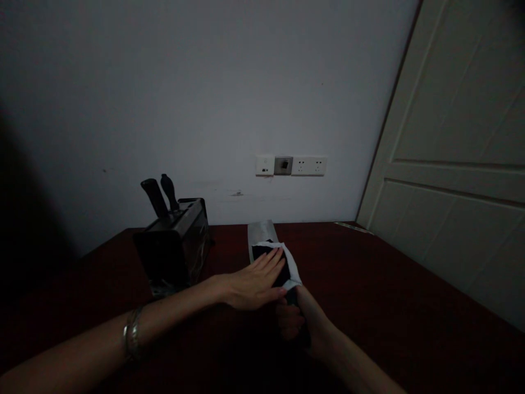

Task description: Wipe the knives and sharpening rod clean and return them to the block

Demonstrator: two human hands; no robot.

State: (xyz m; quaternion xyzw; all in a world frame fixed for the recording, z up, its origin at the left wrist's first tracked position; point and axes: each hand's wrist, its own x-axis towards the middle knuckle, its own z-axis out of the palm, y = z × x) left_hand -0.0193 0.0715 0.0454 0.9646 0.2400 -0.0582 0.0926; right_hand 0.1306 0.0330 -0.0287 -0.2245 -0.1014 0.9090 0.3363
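A cleaver [261, 231] with a wide grey blade points away from me over the dark red table. Wrapped round the handle end is my right hand [312, 323], its fingers closed on the dark handle. A black-and-white cloth [292, 266] covers the near part of the blade. Flat on this cloth lies my left hand [255, 282], fingers stretched out, its thumb close to my right hand. The blade's lower edge by the handle is hidden under the cloth and hands.
A dark knife block [186, 235] with two black-handled tools [155, 197] stands on the table [353, 284] to the left. Behind it rises a pale wall with several sockets [308, 166]. On the right is a panelled white door [455, 164].
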